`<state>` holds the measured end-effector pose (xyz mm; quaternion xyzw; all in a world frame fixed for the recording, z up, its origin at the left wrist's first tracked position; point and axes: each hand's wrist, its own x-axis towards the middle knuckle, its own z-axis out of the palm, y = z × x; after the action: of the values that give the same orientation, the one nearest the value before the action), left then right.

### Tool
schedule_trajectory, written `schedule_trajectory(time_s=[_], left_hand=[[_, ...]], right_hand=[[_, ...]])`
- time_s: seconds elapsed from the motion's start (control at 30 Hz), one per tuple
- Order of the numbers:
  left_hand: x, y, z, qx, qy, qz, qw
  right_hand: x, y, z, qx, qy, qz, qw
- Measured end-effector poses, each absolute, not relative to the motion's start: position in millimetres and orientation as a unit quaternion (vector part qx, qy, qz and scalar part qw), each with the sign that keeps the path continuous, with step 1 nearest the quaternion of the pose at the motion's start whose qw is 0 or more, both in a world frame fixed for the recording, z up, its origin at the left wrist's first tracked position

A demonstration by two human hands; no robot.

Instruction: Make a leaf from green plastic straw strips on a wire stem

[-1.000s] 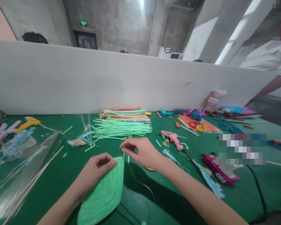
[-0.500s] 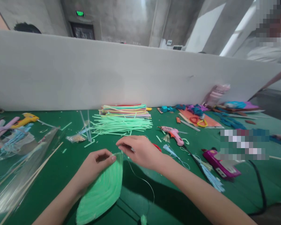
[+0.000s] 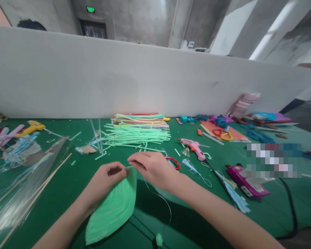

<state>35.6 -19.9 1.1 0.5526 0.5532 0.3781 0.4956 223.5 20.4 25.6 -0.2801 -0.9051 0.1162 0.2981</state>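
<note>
My left hand [image 3: 110, 178] pinches the top corner of a green, ribbed, fan-shaped piece [image 3: 114, 211] that looks made of fuzzy pipe cleaners side by side. It hangs tilted over the table. My right hand [image 3: 152, 169] is closed at that same corner, thumb and fingertips pressed together. From under it a thin pale wire or thread [image 3: 168, 204] curves down; its upper end is hidden by the fingers. Low in the view is a small green fuzzy bit [image 3: 159, 239], close to the line's lower end.
Green pipe cleaners [image 3: 137, 135] lie piled ahead. To the right are red scissors [image 3: 175, 162], a pink glue gun [image 3: 194, 148], blue tassels [image 3: 197, 171] and a purple glue gun [image 3: 246, 181]. Leftward are a yellow glue gun [image 3: 32, 128] and thin sticks [image 3: 38, 193]. A white partition [image 3: 114, 76] stands behind.
My right hand has shifted slightly left and down against the green piece's top corner. The camera view has tilted a little, and the red scissors show more.
</note>
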Motion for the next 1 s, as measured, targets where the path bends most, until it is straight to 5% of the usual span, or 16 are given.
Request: schedule_trajectory(time_s=[0.2, 0.5, 0.63, 1.0], left_hand=[[35.5, -18.8, -4.5, 0.509, 0.548, 0.405, 0.526], [37.4, -19.8, -10.1, 0.427, 0.507, 0.429, 0.614], [36.9, -21.1, -8.9, 0.370, 0.466, 0.424, 0.683], [42.9, -26.5, -4.9, 0.456, 0.457, 0.384, 0.660]], right_hand=[[224.6, 13.2, 16.4, -0.258, -0.913, 0.060, 0.309], [222.0, -1.3, 4.8, -0.184, -0.908, -0.220, 0.307], [223.5, -4.1, 2.0, -0.163, -0.906, -0.236, 0.310], [217.8, -3.1, 6.5, -0.160, -0.898, -0.218, 0.347]])
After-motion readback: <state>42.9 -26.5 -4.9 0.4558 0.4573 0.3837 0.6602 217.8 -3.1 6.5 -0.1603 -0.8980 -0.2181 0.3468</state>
